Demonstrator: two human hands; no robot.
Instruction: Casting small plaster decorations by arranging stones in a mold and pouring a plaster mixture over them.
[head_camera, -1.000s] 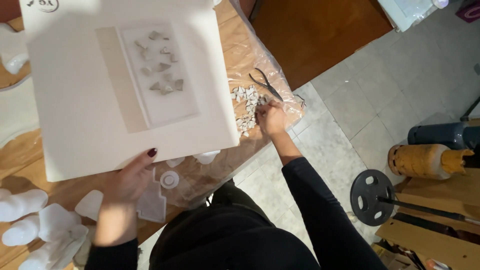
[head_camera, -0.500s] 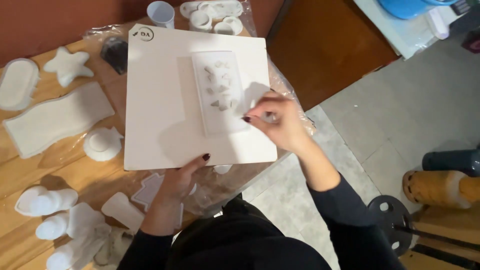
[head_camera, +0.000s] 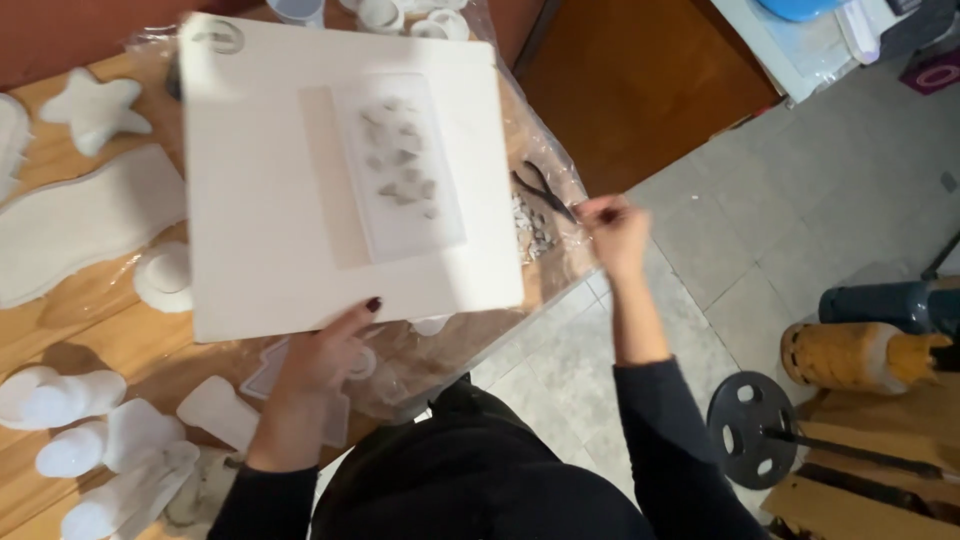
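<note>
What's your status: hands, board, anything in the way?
Left hand grips white board at near edge, thumb on top. Right hand off the board, fingers pinched beside black pliers and stone chips. Nothing blocking.

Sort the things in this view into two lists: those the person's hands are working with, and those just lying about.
In use:
left hand holding the white board
clear mould on the board
right hand by the pliers and chip pile

Lying about:
star cast
weight plate
yellow cylinder
</note>
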